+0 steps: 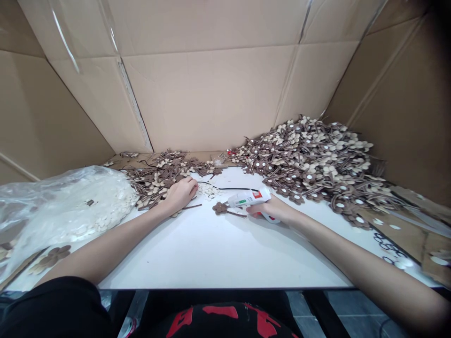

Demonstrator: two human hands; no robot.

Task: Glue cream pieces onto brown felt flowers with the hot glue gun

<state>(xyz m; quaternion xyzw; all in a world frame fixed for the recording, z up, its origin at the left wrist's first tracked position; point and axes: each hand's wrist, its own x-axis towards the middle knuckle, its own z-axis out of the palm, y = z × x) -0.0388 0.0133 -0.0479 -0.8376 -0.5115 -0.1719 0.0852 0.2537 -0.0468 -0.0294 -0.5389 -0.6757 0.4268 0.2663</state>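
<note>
My right hand is wrapped round the handle of a white and red hot glue gun. The nozzle points left, right at the centre of a brown flower cutout with a thin stem, lying on the white table. To the left, my left hand rests with its fingers bent and pressed together beside a small heap of white discs. Whatever those fingertips hold, if anything, cannot be made out. A black cord runs behind the glue gun.
At the right back rises a big pile of brown and cream flowers, several with white discs. A looser pile lies behind my left hand. A clear plastic bag of white discs stands left. Cardboard walls enclose the table.
</note>
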